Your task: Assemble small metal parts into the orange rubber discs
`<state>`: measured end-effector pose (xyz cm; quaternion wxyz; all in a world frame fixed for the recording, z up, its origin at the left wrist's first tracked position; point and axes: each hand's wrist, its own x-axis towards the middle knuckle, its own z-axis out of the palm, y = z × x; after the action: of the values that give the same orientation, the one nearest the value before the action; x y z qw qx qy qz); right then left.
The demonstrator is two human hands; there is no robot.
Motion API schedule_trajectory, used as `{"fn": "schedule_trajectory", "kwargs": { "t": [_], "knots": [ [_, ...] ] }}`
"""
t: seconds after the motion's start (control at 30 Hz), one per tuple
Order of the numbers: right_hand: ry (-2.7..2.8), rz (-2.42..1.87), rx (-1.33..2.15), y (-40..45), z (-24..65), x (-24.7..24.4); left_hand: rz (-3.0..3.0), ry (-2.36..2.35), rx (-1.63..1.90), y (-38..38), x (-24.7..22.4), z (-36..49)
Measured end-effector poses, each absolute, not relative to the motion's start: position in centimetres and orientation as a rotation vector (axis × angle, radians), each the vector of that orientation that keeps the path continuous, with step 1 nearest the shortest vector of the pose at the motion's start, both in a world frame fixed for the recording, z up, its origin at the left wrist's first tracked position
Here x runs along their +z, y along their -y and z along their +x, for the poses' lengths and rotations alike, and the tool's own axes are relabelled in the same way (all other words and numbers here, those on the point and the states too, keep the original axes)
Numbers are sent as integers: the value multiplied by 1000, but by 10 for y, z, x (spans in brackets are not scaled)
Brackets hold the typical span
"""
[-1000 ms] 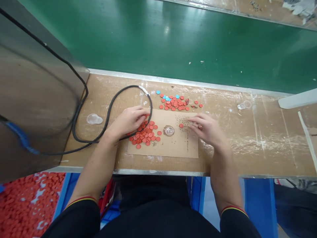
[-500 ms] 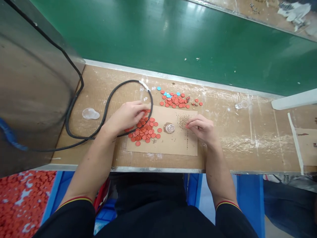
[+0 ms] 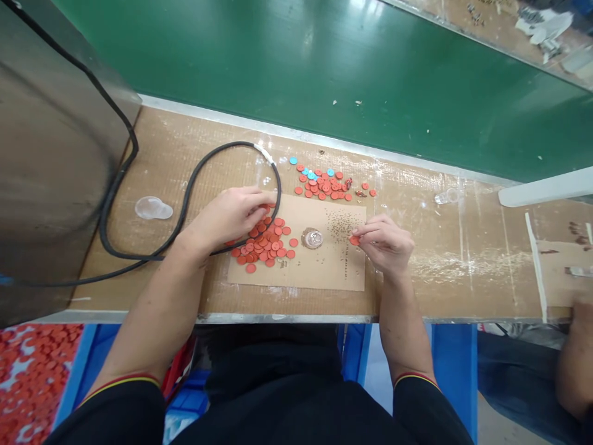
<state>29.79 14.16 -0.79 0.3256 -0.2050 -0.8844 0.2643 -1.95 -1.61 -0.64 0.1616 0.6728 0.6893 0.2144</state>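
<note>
My right hand (image 3: 385, 245) pinches a red disc (image 3: 354, 240) between its fingertips, at the right edge of a scatter of small brown grains (image 3: 340, 225). My left hand (image 3: 227, 217) curves over the top of a pile of red discs (image 3: 265, 242), its fingertips touching them. Both lie on a cardboard sheet (image 3: 296, 275). Between the hands stands a small round glass dish (image 3: 313, 238) with brownish contents. Beyond the sheet lies a second group of red discs (image 3: 322, 188) with several blue discs (image 3: 311, 175) among them.
A black cable (image 3: 185, 191) loops around my left hand on the wooden bench. A clear plastic piece (image 3: 152, 208) lies to its left, with a steel panel (image 3: 46, 154) beyond. A green wall (image 3: 301, 80) rises behind. A co-worker's hand (image 3: 577, 364) shows at right; a bin of red discs (image 3: 32, 383) sits below left.
The red disc that lay on the cardboard is now in my right fingertips. The view has turned, shifting the bench left, and a co-worker's hand has come in at the right.
</note>
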Motion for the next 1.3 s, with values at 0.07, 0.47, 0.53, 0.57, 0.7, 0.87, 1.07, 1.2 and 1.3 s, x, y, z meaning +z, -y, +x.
{"fn": "schedule_trajectory", "kwargs": {
  "t": [0.07, 0.47, 0.53, 0.57, 0.7, 0.87, 1.07, 1.2, 1.3],
  "knots": [
    [2316, -518, 706, -142, 299, -8, 1923, -1968, 615, 16, -7, -20],
    [2289, -565, 731, -142, 299, -7, 1913, -1974, 650, 16, -7, -20],
    [2302, -597, 759, -144, 300, -9, 1888, -1974, 679, 15, -8, -20],
    [2309, -616, 769, -146, 301, -11, 1878, -1971, 685, 15, -8, -20],
    [2365, -785, 721, -158, 294, -16, 1885, -1956, 662, 15, -5, -20],
    [2574, -890, 424, -178, 249, -13, 1920, -1944, 746, 16, 0, -19],
    [2488, -947, 389, -182, 246, 0, 1902, -1939, 929, 15, -3, -20],
    [2002, -1277, 365, -193, 317, 7, 1750, -1936, 1231, 14, 0, -18],
    [1937, -1415, 486, -198, 357, 7, 1573, -1896, 1413, 14, 2, -14]
  ]
}}
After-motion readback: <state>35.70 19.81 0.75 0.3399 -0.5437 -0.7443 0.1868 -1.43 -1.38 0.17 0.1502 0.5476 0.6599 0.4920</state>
